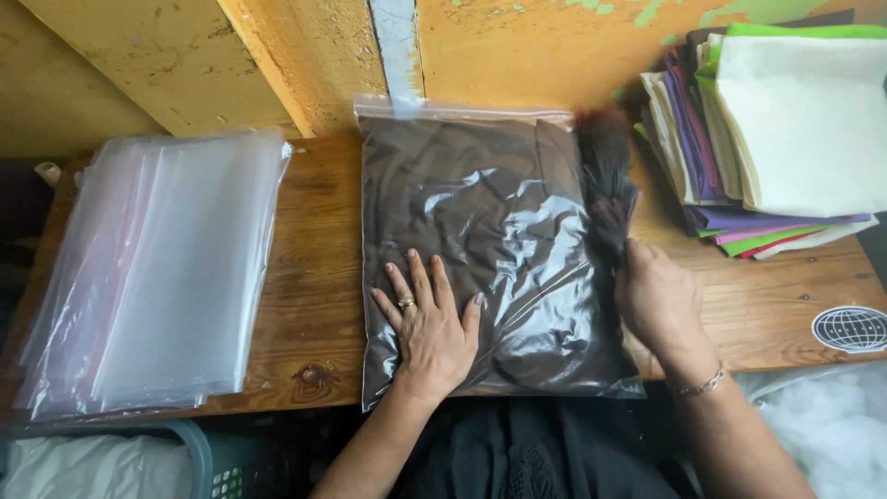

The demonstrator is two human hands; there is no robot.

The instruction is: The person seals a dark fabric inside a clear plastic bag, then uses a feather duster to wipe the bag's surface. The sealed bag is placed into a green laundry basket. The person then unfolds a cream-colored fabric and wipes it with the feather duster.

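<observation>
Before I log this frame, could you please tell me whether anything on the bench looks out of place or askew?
One thing: dark fringe sticks out past the right edge of the clear bag holding dark cloth, where the right hand grips it. The left hand lies flat on the bag. Nothing looks spilled or torn.

Feather duster [605, 185] blurred; fabric stack [785, 129] cut off right; basket [185, 457] cropped below.

One head-worn camera looks steeply down from close above the table [314, 305], facing the far wall [517, 46]. The table's near edge runs along the bottom, with bags [157, 268] left and cloths [785, 129] far right.
</observation>
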